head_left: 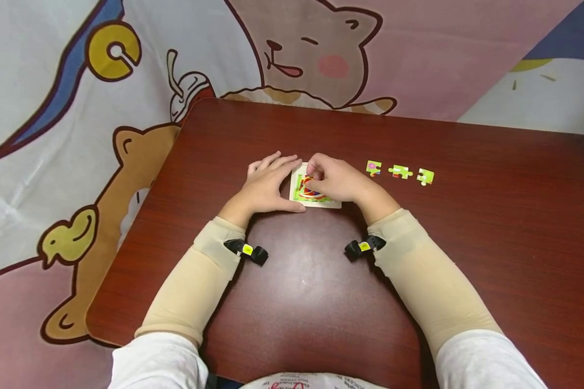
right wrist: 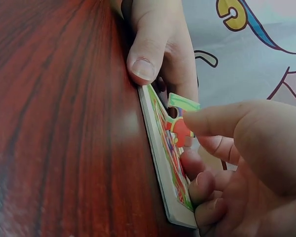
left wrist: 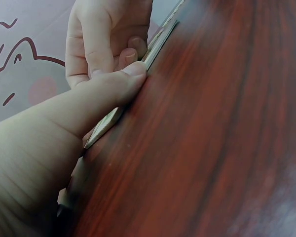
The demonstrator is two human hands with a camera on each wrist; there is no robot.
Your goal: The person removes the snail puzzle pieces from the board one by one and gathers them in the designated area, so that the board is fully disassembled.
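Observation:
A small jigsaw board (head_left: 316, 205) with a pale border and a colourful picture lies on the table. My left hand (head_left: 267, 186) rests at its left side with fingers spread; the thumb touches the near edge and the index finger is by the far edge. My right hand (head_left: 338, 178) is over the board. In the right wrist view, it pinches a green and red puzzle piece (right wrist: 180, 131), tilted up from the board's face. Its other fingertips are down at the board's edge. Both hands cover parts of the picture.
To the right of the board, three loose puzzle pieces lie in a row: a left one (head_left: 373, 167), a middle one (head_left: 400, 172) and a right one (head_left: 425, 176). The brown table (head_left: 491, 216) meets a cartoon-printed cloth (head_left: 418, 59) at the back and left.

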